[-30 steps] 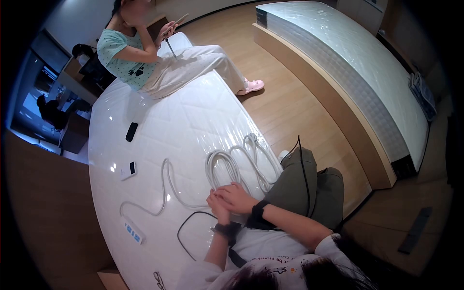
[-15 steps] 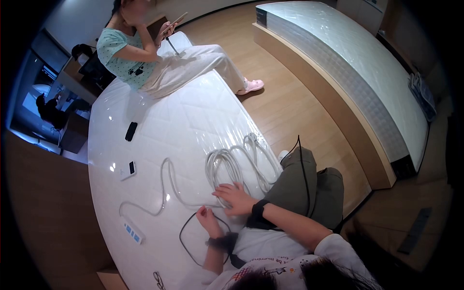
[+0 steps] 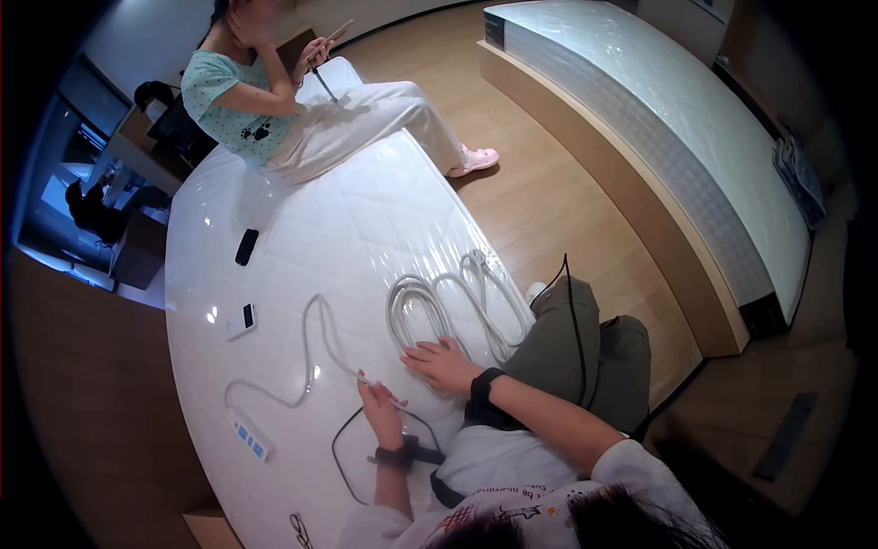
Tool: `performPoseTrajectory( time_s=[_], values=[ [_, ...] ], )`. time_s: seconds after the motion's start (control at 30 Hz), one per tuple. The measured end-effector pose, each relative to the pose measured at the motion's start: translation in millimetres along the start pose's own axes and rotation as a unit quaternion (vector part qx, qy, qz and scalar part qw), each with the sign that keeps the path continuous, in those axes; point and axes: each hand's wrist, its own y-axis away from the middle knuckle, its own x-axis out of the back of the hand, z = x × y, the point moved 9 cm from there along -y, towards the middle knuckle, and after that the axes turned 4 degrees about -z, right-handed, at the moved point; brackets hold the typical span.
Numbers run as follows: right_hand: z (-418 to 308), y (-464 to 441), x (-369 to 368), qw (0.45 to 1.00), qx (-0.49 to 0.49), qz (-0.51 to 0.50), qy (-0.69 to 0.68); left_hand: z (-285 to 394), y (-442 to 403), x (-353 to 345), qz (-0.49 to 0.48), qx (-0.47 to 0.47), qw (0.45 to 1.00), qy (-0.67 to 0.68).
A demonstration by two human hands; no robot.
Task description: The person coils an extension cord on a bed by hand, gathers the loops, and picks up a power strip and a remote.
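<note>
The half-open left hand (image 3: 383, 410) is holding the white cable (image 3: 330, 342) — the spread right hand (image 3: 444, 367) is resting on its coil (image 3: 392, 320).

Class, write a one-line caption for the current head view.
Left hand holding a power strip's white cable, right hand on its coil, atop a plastic-wrapped mattress.

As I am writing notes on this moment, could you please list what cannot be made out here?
All in the head view:
- Pale cable beneath the right hand: hidden by the palm and fingers.
- Left hand's grip on the cable: too small to judge.
- White device's display: too small to read.
- Seated person's phone screen: angled away.
</note>
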Motion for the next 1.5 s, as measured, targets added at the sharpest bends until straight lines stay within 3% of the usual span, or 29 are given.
performPoseTrajectory(
  time_s=[0.23, 0.37, 0.63, 0.8, 0.87, 0.93, 1.03, 1.13, 1.23, 1.33, 1.5],
  values=[
    [-4.9, 5.2, 8.6, 0.999, -0.008, -0.045, 0.02, 18.0, 3.3, 49.5, 0.035, 0.003, 0.993, -0.11],
    [-5.3, 5.1, 1.6, 0.996, -0.012, -0.049, 0.072, 22.2, 0.8, 61.5, 0.055, 0.001, 0.993, -0.101],
    [-6.0, 4.4, 0.3, 0.996, -0.012, -0.049, 0.079, 64.3, 5.2, -33.2, -0.096, -0.022, 0.995, 0.01],
    [16.0, 7.8, -18.7, 1.0, 0.002, -0.009, -0.011, 78.2, -10.5, -110.6, -0.153, -0.223, 0.956, -0.117],
    [8.8, 6.2, -3.4, 0.97, -0.019, 0.08, 0.23, 63.3, -19.5, -135.9, -0.171, -0.212, 0.948, -0.166],
    [19.1, 6.2, 8.3, 0.994, -0.037, 0.09, -0.048, 65.9, -19.9, -150.6, -0.17, -0.211, 0.933, -0.236],
    [43.6, 11.6, -0.5, 0.927, -0.083, 0.069, -0.359, 53.4, -29.9, -148.0, -0.131, -0.228, 0.921, -0.289],
    [48.2, 21.9, 19.9, 0.908, -0.095, 0.126, -0.389, 50.9, -28.8, -145.7, -0.124, -0.223, 0.937, -0.24],
    [66.7, 35.8, 31.7, 0.879, -0.181, 0.15, -0.414, 53.4, -31.4, -143.9, -0.089, -0.235, 0.938, -0.238],
    [73.2, 46.2, 23.9, 0.748, -0.224, 0.171, -0.601, 42.4, -40.6, -143.7, -0.09, -0.188, 0.963, -0.173],
    [54.5, 38.8, 40.4, 0.802, -0.192, 0.15, -0.545, 47.7, -42.2, -133.0, -0.112, -0.279, 0.917, -0.261]
  ],
)
